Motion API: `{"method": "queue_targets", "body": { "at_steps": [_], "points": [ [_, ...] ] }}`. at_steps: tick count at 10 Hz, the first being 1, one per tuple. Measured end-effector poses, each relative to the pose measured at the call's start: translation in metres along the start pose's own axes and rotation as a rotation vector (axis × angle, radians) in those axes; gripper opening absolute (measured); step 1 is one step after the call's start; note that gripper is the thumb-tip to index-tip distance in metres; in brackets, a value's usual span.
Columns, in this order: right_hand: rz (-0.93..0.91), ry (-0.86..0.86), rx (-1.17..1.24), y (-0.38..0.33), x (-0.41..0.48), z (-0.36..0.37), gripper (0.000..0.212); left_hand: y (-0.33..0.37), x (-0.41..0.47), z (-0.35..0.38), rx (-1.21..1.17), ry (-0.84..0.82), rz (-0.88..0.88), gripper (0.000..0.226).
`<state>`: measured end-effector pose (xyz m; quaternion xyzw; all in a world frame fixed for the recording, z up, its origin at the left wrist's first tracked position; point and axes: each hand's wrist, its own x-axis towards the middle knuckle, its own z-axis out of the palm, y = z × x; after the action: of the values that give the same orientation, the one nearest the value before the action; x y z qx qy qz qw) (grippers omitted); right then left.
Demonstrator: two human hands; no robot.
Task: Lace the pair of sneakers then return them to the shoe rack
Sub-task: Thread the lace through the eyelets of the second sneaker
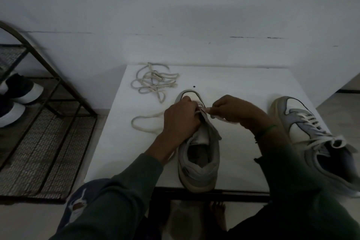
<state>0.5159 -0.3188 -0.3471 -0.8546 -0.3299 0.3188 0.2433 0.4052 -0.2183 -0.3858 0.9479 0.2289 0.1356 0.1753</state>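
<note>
A grey and white sneaker stands on the white table, toe pointing away from me, its tongue loose. My left hand grips the shoe's front by the eyelets. My right hand pinches a cream lace end at the eyelets near the toe. The lace's other part loops out to the left on the table. A second sneaker, laced, lies at the table's right edge.
A loose tangled cream lace lies at the table's far left. A dark metal shoe rack with mesh shelves stands on the floor to the left, holding dark shoes with white soles. A white wall is behind the table.
</note>
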Motion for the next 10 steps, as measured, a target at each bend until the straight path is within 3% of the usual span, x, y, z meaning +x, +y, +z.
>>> {"method": "queue_targets", "body": {
  "at_steps": [1, 2, 3, 4, 5, 6, 7, 8, 9, 10],
  "points": [
    [-0.148, 0.164, 1.279, 0.016, -0.012, -0.041, 0.034, -0.001, 0.0, 0.002, -0.019, 0.006, 0.001, 0.014],
    [-0.111, 0.98, 1.464, 0.051, -0.014, -0.074, 0.038, -0.002, -0.001, 0.004, 0.002, 0.014, 0.011, 0.014],
    [0.126, 1.232, 0.534, 0.053, -0.007, -0.049, 0.01, -0.001, 0.0, 0.006, 0.012, 0.005, 0.023, 0.015],
    [0.02, 0.625, -0.027, 0.028, 0.002, -0.011, 0.034, -0.002, 0.0, 0.005, 0.048, 0.023, 0.027, 0.017],
    [-0.083, 0.129, -0.2, 0.007, 0.002, 0.0, 0.029, -0.002, 0.001, 0.004, 0.076, 0.016, 0.035, 0.02],
    [-0.093, -0.006, -0.174, 0.005, 0.002, 0.007, 0.029, -0.002, 0.001, 0.004, 0.074, 0.014, 0.03, 0.021],
    [-0.155, 0.116, 0.342, 0.01, 0.0, -0.003, 0.025, -0.003, 0.0, 0.004, 0.092, 0.031, 0.026, 0.021],
    [-0.169, 0.566, 1.249, 0.032, -0.001, -0.042, 0.029, -0.003, -0.002, 0.009, 0.121, 0.148, -0.03, 0.03],
    [-0.014, 0.955, 1.517, 0.056, 0.002, -0.052, 0.024, -0.001, -0.003, 0.01, 0.111, 0.174, -0.098, 0.037],
    [0.132, 1.001, 1.324, 0.053, 0.01, -0.031, 0.023, -0.001, -0.005, 0.008, 0.034, 0.111, -0.174, 0.043]
  ]
}}
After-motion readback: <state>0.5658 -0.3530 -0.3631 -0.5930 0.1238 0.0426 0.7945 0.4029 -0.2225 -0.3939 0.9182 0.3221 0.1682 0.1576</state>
